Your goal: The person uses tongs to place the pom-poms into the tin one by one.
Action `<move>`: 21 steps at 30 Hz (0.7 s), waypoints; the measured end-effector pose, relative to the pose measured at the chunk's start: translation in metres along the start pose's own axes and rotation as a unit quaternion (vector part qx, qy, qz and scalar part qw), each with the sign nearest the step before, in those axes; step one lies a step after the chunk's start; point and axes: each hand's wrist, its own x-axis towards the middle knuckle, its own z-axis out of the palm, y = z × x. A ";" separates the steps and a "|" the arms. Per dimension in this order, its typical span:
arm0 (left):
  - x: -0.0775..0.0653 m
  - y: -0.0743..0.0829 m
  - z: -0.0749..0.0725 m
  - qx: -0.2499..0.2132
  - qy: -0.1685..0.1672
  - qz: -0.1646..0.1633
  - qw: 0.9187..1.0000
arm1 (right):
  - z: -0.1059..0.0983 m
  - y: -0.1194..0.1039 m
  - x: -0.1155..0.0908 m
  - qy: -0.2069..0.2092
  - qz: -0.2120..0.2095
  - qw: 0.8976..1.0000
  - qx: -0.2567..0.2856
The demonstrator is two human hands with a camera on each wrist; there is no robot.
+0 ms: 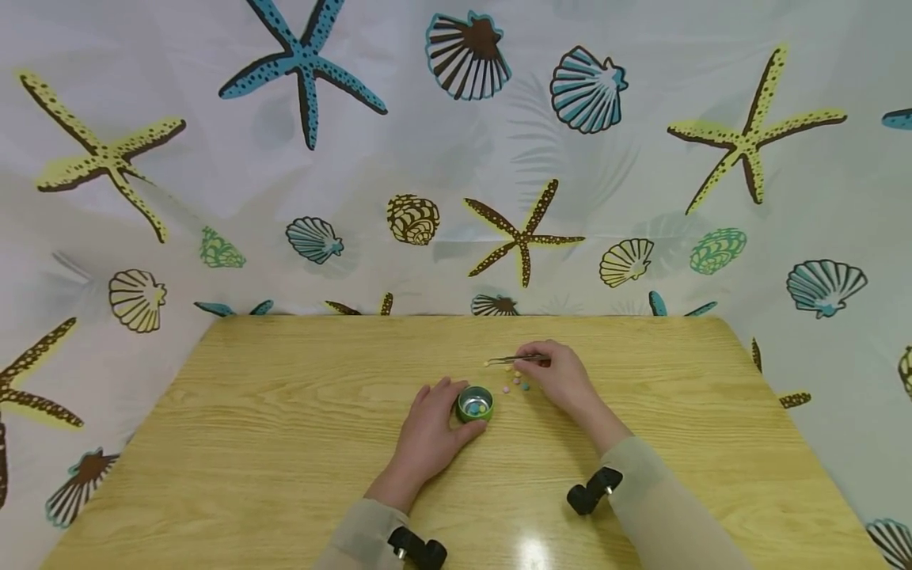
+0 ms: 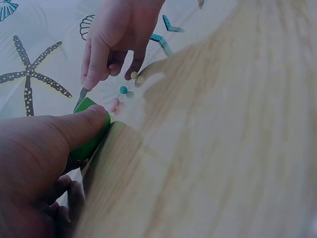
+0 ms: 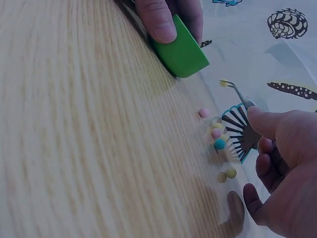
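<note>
My left hand [image 1: 431, 431] grips a small green cup [image 3: 184, 55] on the wooden table, thumb on one side and fingers on the other. A few blue and yellow beads [image 1: 475, 408] lie inside its silvery interior. Between thumb and fingers, my right hand [image 1: 561, 378] pinches thin metal tweezers [image 3: 240, 94] with bent tips, pointing left. A small yellow bead [image 3: 224, 83] is at the tweezer tips, beyond the cup. Under and beside the right hand lie several loose beads, among them a pink bead [image 3: 203, 113] and a blue bead [image 3: 219, 144].
The light wood table [image 1: 249, 443] ends at a white cloth backdrop [image 1: 456, 158] printed with starfish and shells, which also hangs at both sides. Black camera mounts sit on the left sleeve [image 1: 363, 534] and the right sleeve [image 1: 663, 507].
</note>
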 end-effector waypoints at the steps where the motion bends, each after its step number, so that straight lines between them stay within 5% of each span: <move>1: 0.000 0.000 0.000 0.000 0.000 0.000 1.000 | -0.001 0.000 -0.001 0.000 0.000 1.000 0.002; 21: -0.001 0.002 0.000 0.000 0.006 0.001 1.000 | -0.007 -0.010 -0.027 -0.011 -0.018 1.000 -0.002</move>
